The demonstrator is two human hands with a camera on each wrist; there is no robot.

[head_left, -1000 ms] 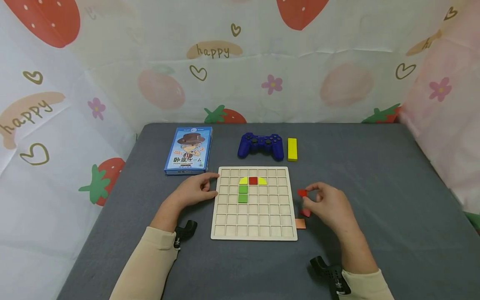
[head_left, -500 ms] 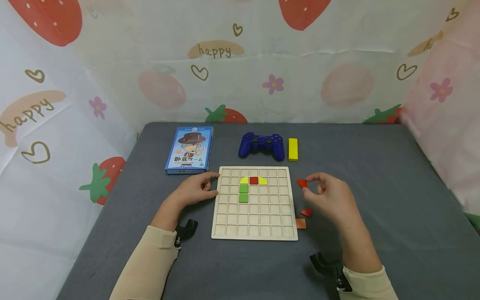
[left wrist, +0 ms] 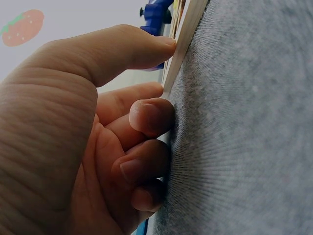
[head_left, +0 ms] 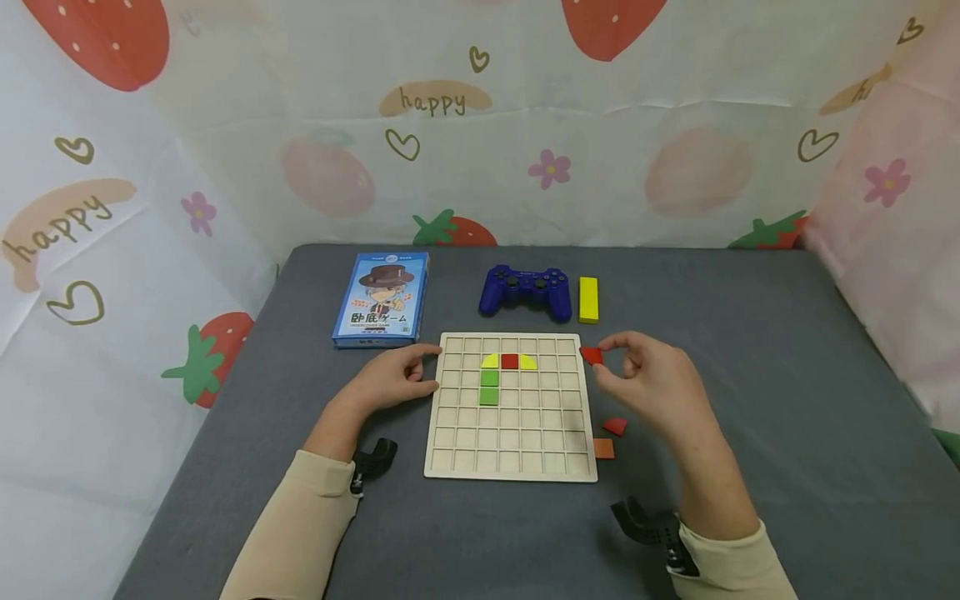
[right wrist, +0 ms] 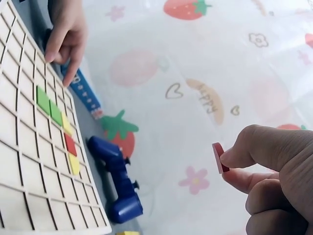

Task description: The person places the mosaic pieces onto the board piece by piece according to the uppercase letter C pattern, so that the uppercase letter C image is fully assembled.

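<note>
A square wooden grid board (head_left: 531,433) lies on the grey cloth, with two green square tiles (head_left: 489,387), a red square tile (head_left: 510,362) and two yellow quarter-round tiles (head_left: 528,362) in its cells. At the board's left edge, my left hand (head_left: 392,379) touches the rim with thumb and index fingertips spread apart; its other fingers curl against the cloth in the left wrist view. Between thumb and index finger, my right hand (head_left: 656,383) pinches a small red tile (right wrist: 218,157), raised near the board's upper right corner.
Right of the board lie another red tile (head_left: 615,427) with a curved side and an orange tile (head_left: 603,448) against the edge. Behind it are a blue card-game box (head_left: 381,300), a dark blue game controller (head_left: 525,292) and a yellow block (head_left: 588,300).
My right hand has carried the red tile up and to the left, from beside the board to its upper right corner. My left hand stays at the board's edge.
</note>
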